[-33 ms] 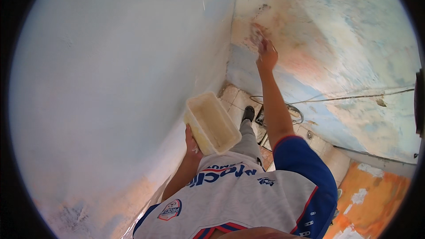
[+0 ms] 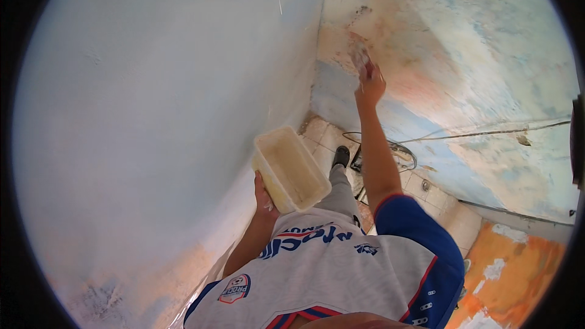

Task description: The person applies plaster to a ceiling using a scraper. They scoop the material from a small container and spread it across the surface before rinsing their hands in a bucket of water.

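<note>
My left hand (image 2: pixel 265 200) is wrapped round the side of a cream plastic tub (image 2: pixel 272 173). The tub is tilted so that its smeared, pale inside shows; any filler at the bottom looks thin. My right arm reaches up to the patchy wall (image 2: pixel 439 76), just right of the corner. There my right hand (image 2: pixel 371 88) is closed on a flat, whitish-smeared tool (image 2: pixel 361 58) held against or very near the wall. Blur and the fingers hide its exact kind. Reddish bare patches surround it.
A smooth pale blue wall (image 2: pixel 158 85) rises close on my left. Dark cable (image 2: pixel 499 134) runs along the right wall to a loop above a dark object on the tiled floor (image 2: pixel 326 134). An orange, white-patched surface (image 2: pixel 518 262) lies at lower right.
My right hand and the tool have shifted slightly down and to the right along the wall. My left hand and the tub have barely moved.
</note>
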Tool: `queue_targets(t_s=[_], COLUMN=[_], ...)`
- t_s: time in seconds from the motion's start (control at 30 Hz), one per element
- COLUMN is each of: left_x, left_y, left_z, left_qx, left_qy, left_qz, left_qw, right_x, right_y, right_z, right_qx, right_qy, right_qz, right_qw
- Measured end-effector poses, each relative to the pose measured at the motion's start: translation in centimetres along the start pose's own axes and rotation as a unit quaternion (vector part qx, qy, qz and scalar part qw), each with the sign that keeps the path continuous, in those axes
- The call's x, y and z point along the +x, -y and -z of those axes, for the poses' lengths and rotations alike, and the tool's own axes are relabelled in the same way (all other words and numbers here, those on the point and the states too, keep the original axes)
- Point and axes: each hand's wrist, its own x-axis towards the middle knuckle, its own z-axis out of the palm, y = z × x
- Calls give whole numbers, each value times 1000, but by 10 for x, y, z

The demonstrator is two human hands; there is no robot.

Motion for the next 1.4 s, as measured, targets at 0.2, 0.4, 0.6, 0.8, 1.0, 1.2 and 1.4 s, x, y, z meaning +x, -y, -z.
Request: queue_targets(t_s=[0.2,0.4,0.6,0.8,1.0,1.2,1.4], left_x=[5,4,5,13,4,14,11], left_y=[1,4,4,7,5,5,10], left_z=[-9,-3,-6,6,-4,8,4], left_qx=[27,53,43,45,12,55,30], left_qy=[4,-24,-2,-11,-6,-1,2], left_qz=[-5,-44,-42,-31,-5,-6,-15], left_qw=[1000,997,998,998,1000,998,999], right_x=[0,19,-10,46,-2,41,9], right_y=[-2,-19,-2,-26,8,24,2], right_z=[-29,-14,-27,-34,15,-36,14], right_qx=[-44,54,137,-42,62,-63,104], right_qy=[67,-68,101,-19,22,66,-17], right_qz=[96,-34,3,23,-1,51,-50], right_qw=[992,996,985,999,998,995,993])
